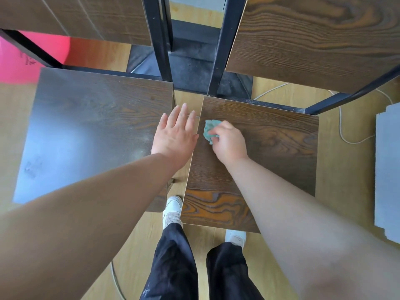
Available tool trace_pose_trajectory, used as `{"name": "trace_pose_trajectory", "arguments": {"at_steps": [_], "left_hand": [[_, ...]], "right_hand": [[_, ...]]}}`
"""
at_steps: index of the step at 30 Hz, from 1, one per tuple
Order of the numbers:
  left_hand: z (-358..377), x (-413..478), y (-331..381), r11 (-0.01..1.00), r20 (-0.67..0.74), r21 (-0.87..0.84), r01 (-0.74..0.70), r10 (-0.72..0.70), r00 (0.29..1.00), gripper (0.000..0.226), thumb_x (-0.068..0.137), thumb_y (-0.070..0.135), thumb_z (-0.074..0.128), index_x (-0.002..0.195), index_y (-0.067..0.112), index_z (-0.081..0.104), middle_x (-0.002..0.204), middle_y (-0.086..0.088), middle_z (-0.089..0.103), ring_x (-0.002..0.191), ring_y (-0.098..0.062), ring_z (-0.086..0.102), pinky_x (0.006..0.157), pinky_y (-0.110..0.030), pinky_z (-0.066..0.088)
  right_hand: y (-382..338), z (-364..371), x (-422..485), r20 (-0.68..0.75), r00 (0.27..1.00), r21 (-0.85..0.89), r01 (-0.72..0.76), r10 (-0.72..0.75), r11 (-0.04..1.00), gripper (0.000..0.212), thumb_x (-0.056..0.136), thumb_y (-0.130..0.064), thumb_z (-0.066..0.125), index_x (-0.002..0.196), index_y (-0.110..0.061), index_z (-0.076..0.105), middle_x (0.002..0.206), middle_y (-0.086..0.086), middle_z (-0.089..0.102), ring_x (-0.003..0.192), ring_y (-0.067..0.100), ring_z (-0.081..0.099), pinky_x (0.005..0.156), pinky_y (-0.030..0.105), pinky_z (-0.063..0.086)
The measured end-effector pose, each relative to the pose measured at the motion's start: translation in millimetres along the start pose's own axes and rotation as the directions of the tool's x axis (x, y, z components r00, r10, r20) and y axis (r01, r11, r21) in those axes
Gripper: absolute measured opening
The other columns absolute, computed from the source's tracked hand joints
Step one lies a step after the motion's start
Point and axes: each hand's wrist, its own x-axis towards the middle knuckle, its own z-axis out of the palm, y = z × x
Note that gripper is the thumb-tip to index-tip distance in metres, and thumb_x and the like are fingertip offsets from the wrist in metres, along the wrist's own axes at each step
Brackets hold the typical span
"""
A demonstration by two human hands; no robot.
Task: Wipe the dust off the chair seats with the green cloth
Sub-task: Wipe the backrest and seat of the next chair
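Two dark wood-grain chair seats stand side by side below me. The left seat (pixel 86 126) looks dusty and pale with glare. On the right seat (pixel 270 152), near its left edge, my right hand (pixel 229 144) is shut on a crumpled green cloth (pixel 209 129) pressed to the wood. My left hand (pixel 175 133) is open with fingers spread, hovering over the gap between the two seats at the left seat's right edge. It holds nothing.
Black metal chair frames (pixel 160 40) and wood backrests (pixel 313 40) rise at the far side. A pink object (pixel 19 61) sits at the left, a grey board (pixel 387 169) at the right, a white cable (pixel 342 126) on the floor. My feet stand between the seats.
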Motion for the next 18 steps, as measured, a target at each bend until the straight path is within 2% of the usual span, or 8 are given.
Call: {"name": "trace_pose_trajectory", "arguments": {"at_steps": [5, 8, 14, 18], "left_hand": [[3, -19, 6, 1.000, 0.024, 0.015, 0.011, -0.011, 1.000, 0.062, 0.106, 0.045, 0.019, 0.158, 0.017, 0.000, 0.166, -0.006, -0.005, 0.153, -0.024, -0.006, 0.124, -0.045, 0.005], [3, -27, 7, 0.999, 0.017, 0.012, 0.041, -0.041, 0.999, 0.062, 0.106, 0.044, 0.019, 0.158, 0.017, -0.001, 0.166, -0.007, -0.005, 0.153, -0.025, -0.006, 0.124, -0.045, 0.005], [-1, -23, 2, 0.997, -0.010, -0.037, 0.066, -0.066, 0.998, 0.061, 0.106, 0.043, 0.020, 0.158, 0.017, 0.003, 0.167, -0.007, -0.003, 0.153, -0.024, -0.004, 0.124, -0.045, 0.005], [3, -18, -8, 0.998, -0.008, -0.039, 0.049, -0.049, 0.999, 0.061, 0.106, 0.044, 0.020, 0.158, 0.017, 0.003, 0.167, -0.007, -0.003, 0.153, -0.024, -0.005, 0.124, -0.045, 0.005]], "right_hand": [[6, 20, -52, 0.037, 0.996, 0.044, 0.083, -0.085, 0.996, 0.020, 0.084, -0.004, 0.064, 0.098, -0.013, 0.075, 0.112, 0.001, 0.065, 0.103, 0.028, 0.062, 0.088, 0.039, 0.053], [7, 16, -57, 0.073, 0.994, 0.041, 0.075, -0.078, 0.996, 0.020, 0.085, -0.004, 0.062, 0.098, -0.012, 0.075, 0.110, 0.001, 0.063, 0.099, 0.028, 0.061, 0.087, 0.035, 0.052], [-14, -19, 5, -0.154, 0.987, 0.168, -0.022, 0.049, 0.985, 0.018, 0.090, -0.007, 0.065, 0.103, -0.010, 0.076, 0.112, 0.004, 0.062, 0.100, 0.021, 0.060, 0.088, 0.022, 0.047], [-22, -23, 57, -0.147, 0.984, 0.128, -0.079, 0.098, 0.989, 0.020, 0.092, -0.012, 0.064, 0.109, -0.014, 0.074, 0.116, 0.002, 0.059, 0.103, 0.021, 0.060, 0.088, 0.022, 0.048]]}}
